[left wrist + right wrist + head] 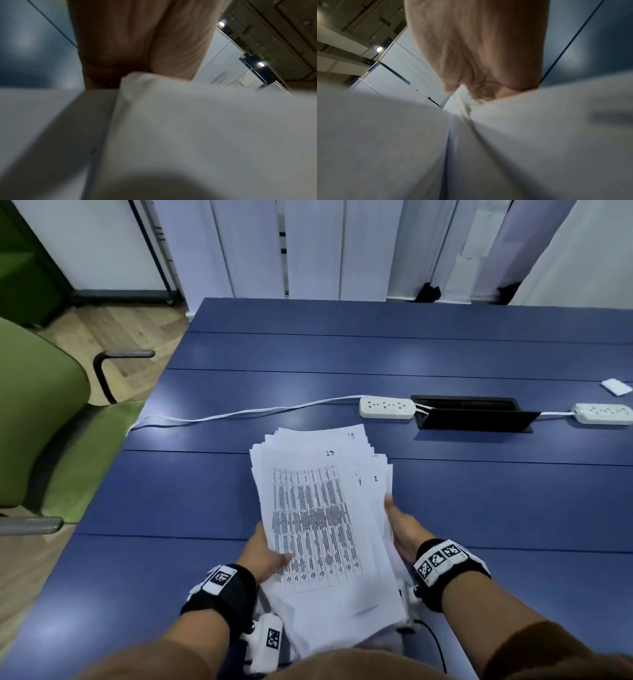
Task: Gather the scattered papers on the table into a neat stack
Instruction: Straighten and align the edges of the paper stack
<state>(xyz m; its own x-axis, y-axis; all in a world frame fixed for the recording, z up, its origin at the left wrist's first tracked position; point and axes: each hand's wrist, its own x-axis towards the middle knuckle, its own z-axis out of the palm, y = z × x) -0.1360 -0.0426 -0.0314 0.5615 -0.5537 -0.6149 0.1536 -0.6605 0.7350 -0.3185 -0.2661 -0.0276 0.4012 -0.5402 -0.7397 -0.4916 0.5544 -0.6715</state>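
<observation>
A loose stack of white printed papers (pixel 325 525) is held over the blue table (pixel 479 508), tilted toward me, its sheets fanned at the far end. My left hand (pixel 263 556) grips the stack's left edge, thumb on the top sheet. My right hand (pixel 400 529) holds the right edge, fingers hidden under the sheets. In the left wrist view the papers (pixel 188 128) fill the lower frame below the left hand (pixel 137 47). The right wrist view shows the papers (pixel 385 135) likewise, with the right hand (pixel 479 47) on their edge.
Two white power strips (pixel 387 408) (pixel 604 413) and a white cable (pixel 239 414) lie behind the stack, beside a black cable hatch (pixel 472 414). A small white scrap (pixel 616 386) sits far right. A green chair (pixel 44 422) stands left of the table.
</observation>
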